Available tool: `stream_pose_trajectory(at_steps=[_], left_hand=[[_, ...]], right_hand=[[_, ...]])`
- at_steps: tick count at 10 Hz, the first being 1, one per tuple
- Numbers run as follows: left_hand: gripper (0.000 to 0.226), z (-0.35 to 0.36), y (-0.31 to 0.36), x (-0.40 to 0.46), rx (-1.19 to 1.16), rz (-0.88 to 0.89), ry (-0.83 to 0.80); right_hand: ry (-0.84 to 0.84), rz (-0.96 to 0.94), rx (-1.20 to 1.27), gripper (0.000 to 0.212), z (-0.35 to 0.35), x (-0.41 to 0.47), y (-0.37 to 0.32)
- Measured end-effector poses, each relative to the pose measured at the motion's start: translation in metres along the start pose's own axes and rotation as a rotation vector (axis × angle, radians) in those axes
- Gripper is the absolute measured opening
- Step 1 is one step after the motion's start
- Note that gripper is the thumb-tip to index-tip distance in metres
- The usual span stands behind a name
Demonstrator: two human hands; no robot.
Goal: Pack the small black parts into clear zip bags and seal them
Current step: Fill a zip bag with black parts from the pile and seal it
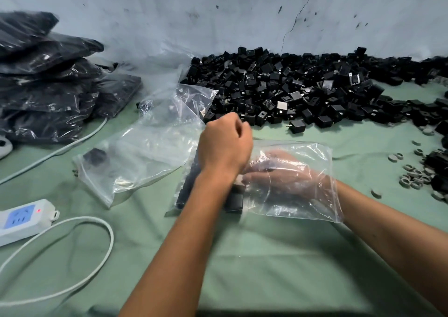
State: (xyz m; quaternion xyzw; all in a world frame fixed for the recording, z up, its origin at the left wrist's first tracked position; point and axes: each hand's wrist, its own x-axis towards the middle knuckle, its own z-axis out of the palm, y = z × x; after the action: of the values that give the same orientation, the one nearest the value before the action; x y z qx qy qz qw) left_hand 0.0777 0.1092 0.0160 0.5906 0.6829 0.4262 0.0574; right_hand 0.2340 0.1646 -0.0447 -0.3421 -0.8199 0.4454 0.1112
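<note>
A large pile of small black parts (291, 91) lies along the far side of the green table. A clear zip bag (303, 205) lies in front of me with several black parts (234, 202) lined up at its left end. My right hand (278, 174) is inside this bag through its right-hand opening, fingers fairly straight and reaching towards those parts. My left hand (225, 142) hovers over the bag's far left corner with its fingers curled, seemingly gripping the plastic there; the hold itself is hidden.
A second clear bag (145, 154) lies to the left, with a black part inside. Filled bags (48, 86) are stacked at far left. A white power strip (24, 217) and its looping cable (106, 231) lie near left. Small grey rings (412, 173) are scattered at right.
</note>
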Motion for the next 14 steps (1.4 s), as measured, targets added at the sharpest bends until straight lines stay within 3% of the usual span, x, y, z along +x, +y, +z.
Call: stream_pose_trajectory(at_steps=[2,3,5,7,8,9,10,12,14], left_hand=[[0.016,-0.027,-0.049,0.011,0.127,-0.110,0.009],[0.012,-0.030,-0.059,0.006,0.140,-0.090,-0.078],[0.009,-0.027,-0.059,-0.003,0.171,0.003,-0.103],[0.009,-0.024,-0.059,-0.005,0.199,0.052,-0.129],[0.009,-0.019,-0.059,-0.006,0.221,0.066,-0.133],[0.008,-0.014,-0.059,-0.009,0.238,0.086,-0.129],[0.009,-0.009,-0.057,-0.014,0.269,0.113,-0.137],[0.017,-0.006,-0.054,-0.018,0.317,0.152,-0.182],[0.058,0.000,-0.055,-0.026,0.372,0.084,-0.394]], right_hand=[[0.053,0.002,0.093,0.006,0.002,0.003,0.000],[0.059,0.005,0.070,0.009,0.002,0.003,-0.006],[0.057,0.013,-0.070,0.013,0.002,0.007,-0.003],[0.009,-0.047,-0.270,0.036,0.004,0.002,-0.005],[0.039,-0.070,-0.184,0.017,0.007,-0.005,-0.015],[0.122,-0.131,-0.178,0.036,0.009,-0.007,-0.020],[0.127,-0.213,-0.278,0.023,0.007,-0.004,-0.022],[0.104,-0.150,-0.271,0.024,0.006,0.001,-0.018],[0.148,-0.099,-0.099,0.025,0.008,-0.005,-0.020]])
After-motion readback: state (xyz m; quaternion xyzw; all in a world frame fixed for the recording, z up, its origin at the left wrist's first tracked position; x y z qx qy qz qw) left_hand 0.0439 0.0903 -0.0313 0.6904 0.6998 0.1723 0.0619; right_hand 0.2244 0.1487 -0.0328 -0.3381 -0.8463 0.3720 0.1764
